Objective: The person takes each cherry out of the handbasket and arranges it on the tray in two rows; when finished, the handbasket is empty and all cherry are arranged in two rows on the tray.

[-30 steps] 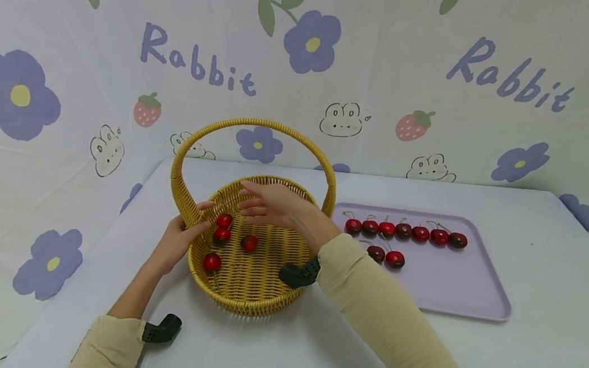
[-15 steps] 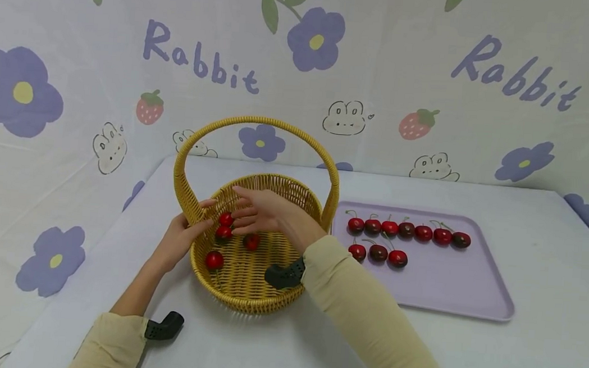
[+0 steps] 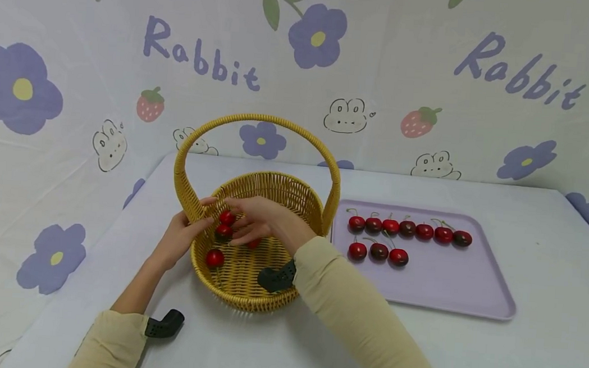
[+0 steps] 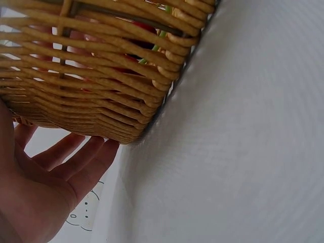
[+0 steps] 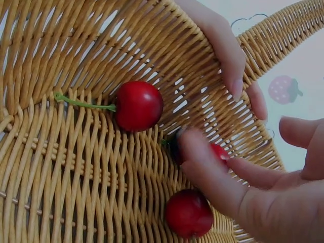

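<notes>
My left hand [image 3: 177,237] holds the left rim of a yellow wicker basket [image 3: 244,303] at the foot of its arched handle. In the left wrist view its fingers [image 4: 88,164] lie along the basket's outer wall. My right hand [image 3: 267,219] is inside the basket, fingers loosely bent, over the red cherries. One cherry [image 3: 214,258] lies nearest the basket's front. Two more, an upper cherry [image 3: 227,218] and a lower cherry [image 3: 223,233], sit by the left wall. In the right wrist view, fingers partly cover a cherry [image 5: 220,152]; contact is unclear. A stemmed cherry [image 5: 139,106] lies apart.
Right of the basket lies a lilac tray [image 3: 450,283]. On it are a back row of several cherries [image 3: 407,229] and a shorter front row with three cherries [image 3: 378,252]. A printed cloth [image 3: 382,71] hangs behind the white table [image 3: 543,250].
My right hand has moved left and lower inside the basket, toward the cherries by the left wall. The left hand keeps its hold. The head view has shifted slightly.
</notes>
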Available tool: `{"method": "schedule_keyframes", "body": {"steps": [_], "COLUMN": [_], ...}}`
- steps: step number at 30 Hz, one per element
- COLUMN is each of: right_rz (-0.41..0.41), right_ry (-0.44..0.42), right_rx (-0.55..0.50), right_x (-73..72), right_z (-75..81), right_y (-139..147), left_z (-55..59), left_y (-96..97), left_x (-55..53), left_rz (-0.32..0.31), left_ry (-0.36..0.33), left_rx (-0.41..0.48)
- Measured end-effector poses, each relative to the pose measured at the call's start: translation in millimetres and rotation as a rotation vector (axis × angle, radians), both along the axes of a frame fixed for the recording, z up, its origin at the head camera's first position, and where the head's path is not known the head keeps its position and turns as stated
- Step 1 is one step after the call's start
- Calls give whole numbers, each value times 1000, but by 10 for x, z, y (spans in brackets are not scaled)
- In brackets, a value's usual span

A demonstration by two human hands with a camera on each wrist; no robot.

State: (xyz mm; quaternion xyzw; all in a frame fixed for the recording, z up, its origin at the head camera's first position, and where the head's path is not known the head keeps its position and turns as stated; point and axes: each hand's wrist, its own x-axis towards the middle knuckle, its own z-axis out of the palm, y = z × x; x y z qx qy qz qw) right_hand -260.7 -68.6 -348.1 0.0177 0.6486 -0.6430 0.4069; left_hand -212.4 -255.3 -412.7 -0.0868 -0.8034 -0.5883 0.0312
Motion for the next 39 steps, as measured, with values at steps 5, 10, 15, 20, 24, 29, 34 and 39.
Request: {"method": "schedule_keyframes", "body": {"steps": [5, 10, 15, 20, 24, 29, 34, 39], "right_rz": [75, 138, 179, 162, 142, 167, 270, 379], "right_ry": [22, 51, 65, 56, 48, 13, -29, 3], "right_rx": [86, 120, 135, 127, 110, 77, 57, 74], "right_x": [17, 44, 82, 97, 93, 79, 68, 90], "right_z": [0, 0, 3, 5, 1, 1, -8, -27], "right_y": [-29, -80, -137, -164, -168, -143, -129, -154], "left_z": [24, 40, 44, 41, 34, 20, 12, -5], "left_y": [6, 7, 6, 4, 1, -8, -18, -34], "left_x": [12, 10, 2, -5, -15, -27, -18, -12], "left_rz": [10, 5, -9, -10, -1, -8, -10, -13], "left_ry": [-14, -15, 0, 8, 6, 10, 15, 15], "left_rx": [2, -2, 3, 0, -14, -11, -12, -9]}}
